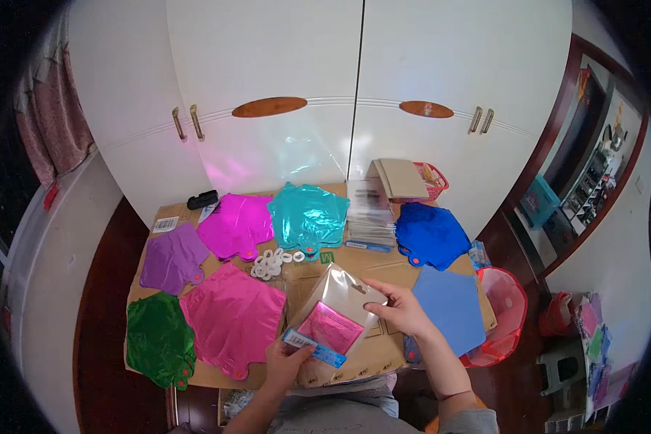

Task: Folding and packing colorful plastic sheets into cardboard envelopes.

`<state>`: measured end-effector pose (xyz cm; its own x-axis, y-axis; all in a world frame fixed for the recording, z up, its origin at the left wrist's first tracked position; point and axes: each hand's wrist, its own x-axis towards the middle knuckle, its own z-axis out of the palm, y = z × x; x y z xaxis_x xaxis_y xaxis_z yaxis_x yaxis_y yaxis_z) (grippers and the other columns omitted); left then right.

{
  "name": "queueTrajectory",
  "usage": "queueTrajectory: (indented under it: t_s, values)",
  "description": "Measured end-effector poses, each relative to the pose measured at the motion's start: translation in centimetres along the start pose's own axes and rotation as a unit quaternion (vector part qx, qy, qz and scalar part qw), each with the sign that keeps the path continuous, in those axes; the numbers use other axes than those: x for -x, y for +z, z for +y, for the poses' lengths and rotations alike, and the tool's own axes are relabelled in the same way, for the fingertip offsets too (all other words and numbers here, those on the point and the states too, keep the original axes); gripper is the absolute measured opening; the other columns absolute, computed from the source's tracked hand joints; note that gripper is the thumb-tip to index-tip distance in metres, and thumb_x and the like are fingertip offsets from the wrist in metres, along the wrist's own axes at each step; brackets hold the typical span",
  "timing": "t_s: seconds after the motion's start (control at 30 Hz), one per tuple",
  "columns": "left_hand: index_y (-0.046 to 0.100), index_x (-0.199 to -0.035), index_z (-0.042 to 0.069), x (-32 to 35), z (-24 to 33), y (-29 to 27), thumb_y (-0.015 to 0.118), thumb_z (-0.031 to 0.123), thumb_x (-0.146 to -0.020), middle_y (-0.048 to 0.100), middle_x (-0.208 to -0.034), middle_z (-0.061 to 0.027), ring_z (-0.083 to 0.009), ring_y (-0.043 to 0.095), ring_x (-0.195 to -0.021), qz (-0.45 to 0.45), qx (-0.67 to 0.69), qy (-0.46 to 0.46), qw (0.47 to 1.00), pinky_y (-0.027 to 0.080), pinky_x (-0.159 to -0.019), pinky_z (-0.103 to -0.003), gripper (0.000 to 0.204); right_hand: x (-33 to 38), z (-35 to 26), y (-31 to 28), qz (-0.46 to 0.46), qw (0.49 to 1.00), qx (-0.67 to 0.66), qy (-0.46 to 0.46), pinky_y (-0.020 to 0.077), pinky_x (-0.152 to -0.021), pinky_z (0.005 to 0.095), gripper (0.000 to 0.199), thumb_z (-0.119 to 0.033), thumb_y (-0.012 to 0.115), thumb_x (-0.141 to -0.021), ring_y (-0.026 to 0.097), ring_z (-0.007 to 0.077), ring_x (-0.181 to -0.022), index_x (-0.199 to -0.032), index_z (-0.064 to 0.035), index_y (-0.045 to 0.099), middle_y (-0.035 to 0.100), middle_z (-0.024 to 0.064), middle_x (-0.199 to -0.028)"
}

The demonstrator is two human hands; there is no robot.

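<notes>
Cardboard-covered tabletop point(383, 271), seen from above. Left half crowded: flat foil balloons in green point(159, 340), pink point(233, 318), purple point(172, 258), magenta point(236, 226) and teal point(309, 215) lie edge to edge, leaving only narrow seams. A cluster of small white rings point(271, 262) blocks the gap below the magenta and teal balloons. Centre back: a stack of clear packets point(369, 213) stands between the teal balloon and a dark blue foil balloon point(430, 235). Right front: a light blue hexagonal sheet point(452, 307) overhangs a red translucent bin point(506, 311). Bare cardboard remains at centre, between rings and sheet.
</notes>
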<state>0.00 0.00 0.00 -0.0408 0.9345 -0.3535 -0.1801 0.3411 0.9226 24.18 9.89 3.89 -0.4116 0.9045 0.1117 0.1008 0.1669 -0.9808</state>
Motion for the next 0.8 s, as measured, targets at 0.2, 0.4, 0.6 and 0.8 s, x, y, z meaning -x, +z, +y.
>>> queueTrajectory:
  t_s: [0.2, 0.4, 0.6, 0.8]
  values:
    - [0.059, -0.101, 0.003, -1.2, -2.6, 0.4, 0.07, 0.011, -0.076, 0.058, -0.111, -0.0138, -0.0245, 0.057, -0.103, 0.125, -0.326, 0.331, 0.877, 0.048, -0.085, -0.038, 0.029, -3.1, 4.2, -1.5, -0.042, 0.992, 0.115, 0.029, 0.0435, -0.059, 0.0266, 0.05, -0.008, 0.065, -0.081, 0.051, 0.0085, -0.062, -0.129, -0.0103, 0.052, 0.063, 0.0055, -0.075]
    - [0.061, -0.102, 0.008, -3.9, -1.4, -0.3, 0.06, 0.017, -0.075, 0.06, -0.107, -0.0077, -0.025, 0.058, -0.1, -0.059, -0.609, 0.552, 0.567, 0.049, -0.084, -0.035, 0.029, -6.6, 5.7, -0.7, -0.11, 0.949, 0.292, -0.038, 0.0481, -0.076, 0.0283, 0.048, -0.005, 0.064, -0.078, 0.06, 0.0174, -0.083, -0.125, -0.0103, 0.055, 0.063, 0.0077, -0.089]
    - [0.062, -0.101, 0.007, -4.2, -2.5, -0.7, 0.058, 0.015, -0.075, 0.062, -0.106, -0.0084, -0.0232, 0.061, -0.098, -0.085, -0.62, 0.525, 0.577, 0.053, -0.078, -0.034, 0.027, -5.8, 8.4, -1.3, -0.216, 0.852, 0.407, -0.248, 0.046, -0.093, 0.0373, 0.036, -0.008, 0.066, -0.07, 0.057, 0.0298, -0.106, -0.105, -0.007, 0.064, 0.061, 0.0128, -0.114]
    - [0.063, -0.099, 0.006, -4.5, -2.8, -0.5, 0.058, 0.015, -0.074, 0.062, -0.102, -0.0079, -0.023, 0.061, -0.096, -0.082, -0.616, 0.527, 0.579, 0.053, -0.076, -0.033, 0.026, -4.8, 8.7, -1.5, -0.245, 0.789, 0.492, -0.275, 0.0472, -0.091, 0.0354, 0.029, -0.015, 0.057, -0.078, 0.06, 0.0238, -0.104, -0.105, -0.0072, 0.065, 0.063, 0.0084, -0.112]
